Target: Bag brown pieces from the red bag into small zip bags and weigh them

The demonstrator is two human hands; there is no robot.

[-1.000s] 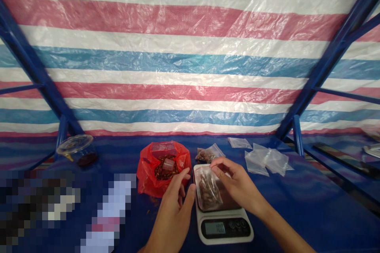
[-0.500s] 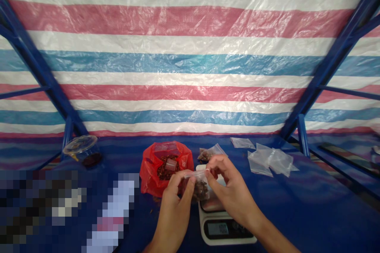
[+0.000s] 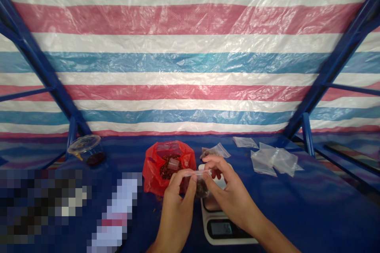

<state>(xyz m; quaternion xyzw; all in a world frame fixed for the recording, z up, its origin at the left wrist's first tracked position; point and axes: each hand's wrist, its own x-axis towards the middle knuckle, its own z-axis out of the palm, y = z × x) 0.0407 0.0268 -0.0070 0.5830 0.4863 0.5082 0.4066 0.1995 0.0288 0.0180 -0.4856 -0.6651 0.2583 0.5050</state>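
Observation:
A small clear zip-lock bag [image 3: 203, 189] with brown pieces in it hangs between my two hands. My left hand [image 3: 179, 205] pinches its top strip at the left between thumb and fingers. My right hand [image 3: 230, 191] pinches the same strip at its right end. Under the right hand stands a white digital scale [image 3: 209, 232] with a lit display, its pan partly hidden. Just left of the bag, an open red plastic bag [image 3: 151, 172] holds loose brown pieces [image 3: 166, 170] with a small clear plastic cup [image 3: 173, 164] lying on them.
Behind the scale lies another filled zip-lock bag [image 3: 216, 150]. Flat clear bags [image 3: 274, 159] are spread at the right, one [image 3: 245, 142] farther back. A clear tub [image 3: 89, 150] with dark contents is at the left. Blue metal posts [image 3: 308, 136] flank the blue tabletop [image 3: 297, 205].
My right hand has shifted left along the top strip, closer to my left hand. The scale's displayed number has changed. The view has shifted slightly.

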